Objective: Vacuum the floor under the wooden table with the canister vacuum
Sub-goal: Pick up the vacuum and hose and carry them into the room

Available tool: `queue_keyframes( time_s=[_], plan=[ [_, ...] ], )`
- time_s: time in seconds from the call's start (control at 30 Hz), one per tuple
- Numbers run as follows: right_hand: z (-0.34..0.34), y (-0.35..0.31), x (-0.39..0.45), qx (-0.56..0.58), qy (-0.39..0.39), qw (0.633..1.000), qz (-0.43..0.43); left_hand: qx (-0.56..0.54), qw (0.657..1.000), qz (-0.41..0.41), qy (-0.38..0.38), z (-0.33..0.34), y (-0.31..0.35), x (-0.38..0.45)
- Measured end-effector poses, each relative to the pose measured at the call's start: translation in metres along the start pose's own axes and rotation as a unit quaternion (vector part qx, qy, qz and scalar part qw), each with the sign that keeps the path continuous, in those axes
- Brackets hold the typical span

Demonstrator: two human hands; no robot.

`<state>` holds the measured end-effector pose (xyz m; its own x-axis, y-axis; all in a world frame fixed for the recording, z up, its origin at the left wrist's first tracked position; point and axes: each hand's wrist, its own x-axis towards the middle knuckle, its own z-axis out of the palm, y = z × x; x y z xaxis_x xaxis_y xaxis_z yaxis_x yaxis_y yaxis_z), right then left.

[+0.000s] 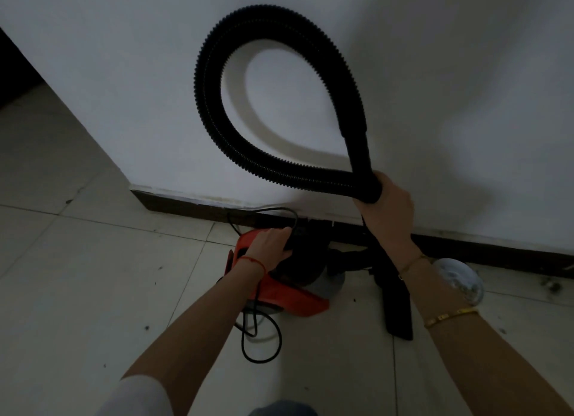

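Down at six o'clock, one orange canister vacuum (273,279) sits by the wall, left hand (270,245) gripping its top, right hand (386,204) at three o'clock clasping one looped black hose (211,111).

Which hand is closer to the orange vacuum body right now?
Left. The left hand rests on the orange vacuum body; the right hand is raised above it, gripping the looped hose.
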<state>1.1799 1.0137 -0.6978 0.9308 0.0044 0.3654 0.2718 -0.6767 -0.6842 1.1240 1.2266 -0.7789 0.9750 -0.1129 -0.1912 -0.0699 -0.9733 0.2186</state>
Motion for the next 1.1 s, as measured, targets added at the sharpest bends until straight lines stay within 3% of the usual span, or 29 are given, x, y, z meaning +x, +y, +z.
queue_keyframes(
  time_s=[0.17, 0.3, 0.83, 1.1],
  plan=[
    [-0.025, -0.009, 0.0, 0.02, -0.028, 0.999, 0.001, -0.019, 0.999, -0.018, -0.021, -0.011, 0.009, -0.016],
    [-0.073, -0.049, 0.007, 0.025, -0.045, 0.999, 0.006, -0.044, 0.999, -0.03, -0.012, -0.06, 0.029, -0.047],
    [-0.407, -0.312, 0.089, 0.048, -0.046, 0.995, 0.077, -0.036, 0.997, 0.01, -0.062, -0.438, 0.177, -0.185],
    [-0.516, -0.374, 0.103, 0.024, 0.008, 0.996, 0.087, -0.011, 0.996, 0.066, -0.067, -0.541, 0.228, -0.209]
  ],
)
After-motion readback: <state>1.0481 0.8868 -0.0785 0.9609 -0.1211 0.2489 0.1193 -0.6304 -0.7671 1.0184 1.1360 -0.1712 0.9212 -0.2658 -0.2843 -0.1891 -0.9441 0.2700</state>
